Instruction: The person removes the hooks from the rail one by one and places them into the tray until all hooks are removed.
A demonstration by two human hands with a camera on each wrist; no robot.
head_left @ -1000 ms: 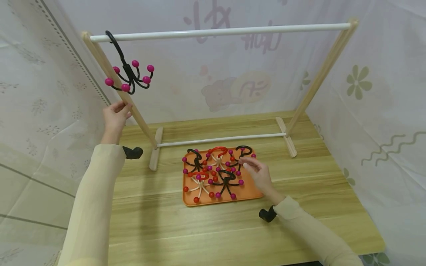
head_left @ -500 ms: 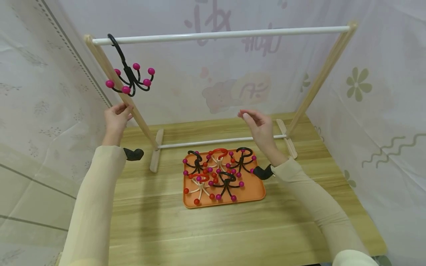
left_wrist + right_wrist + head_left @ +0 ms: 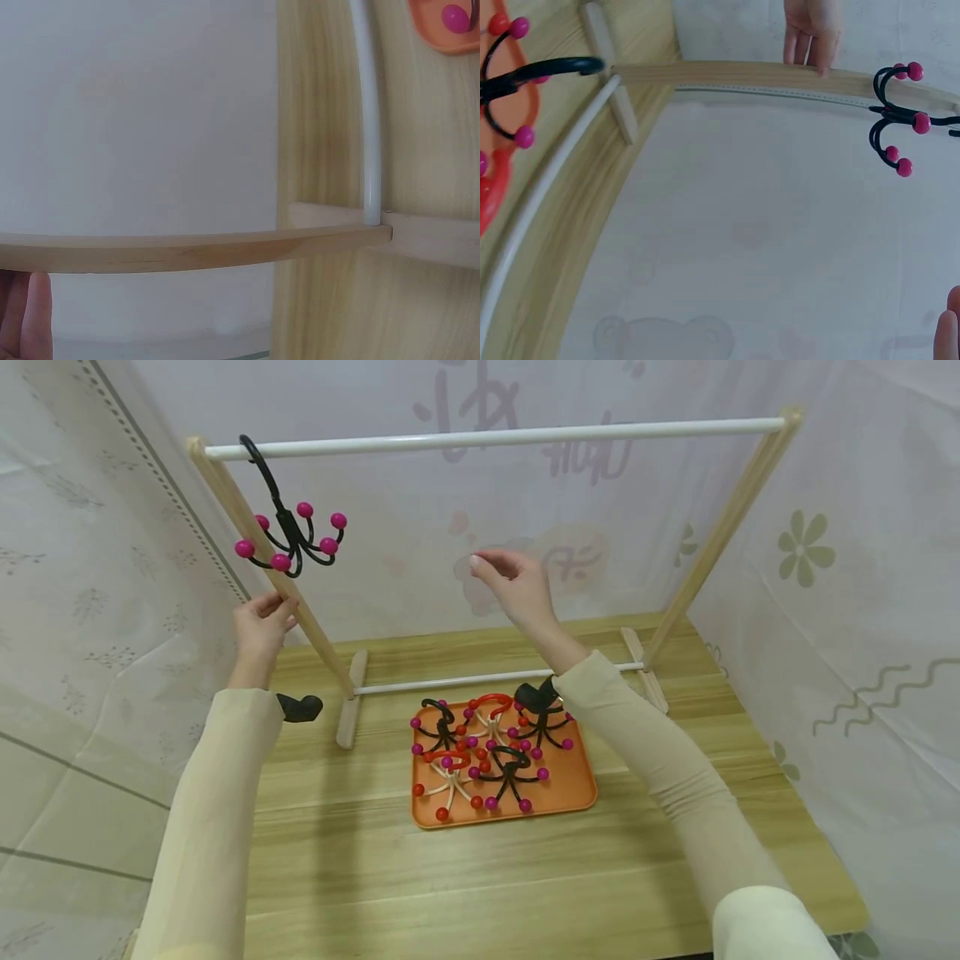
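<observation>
My left hand [image 3: 262, 622] holds the left wooden post [image 3: 318, 639] of a rack below its top bar; the left wrist view shows its fingertips [image 3: 37, 315] right against the wood. From the left end of the white top bar [image 3: 495, 437] hangs a black claw-shaped hook rack [image 3: 292, 531] with magenta ball tips. My right hand [image 3: 517, 589] is raised in mid-air between the posts, fingers loosely bent, nothing in it. Below, an orange tray [image 3: 577, 785] carries several more hook racks: black ones [image 3: 512, 772] with magenta balls and cream ones [image 3: 452, 781] with red hooks and red balls.
The rack's lower white bar [image 3: 480, 678] runs between two wooden feet [image 3: 348, 710] on the wood-grain table [image 3: 450, 885]. Pale printed curtains [image 3: 847, 560] close in the back and both sides. My right sleeve crosses above the tray's back right corner.
My right hand has risen from the black hook rack at the tray's back right, then moved up and left, without anything in it. The left hand stays on the post.
</observation>
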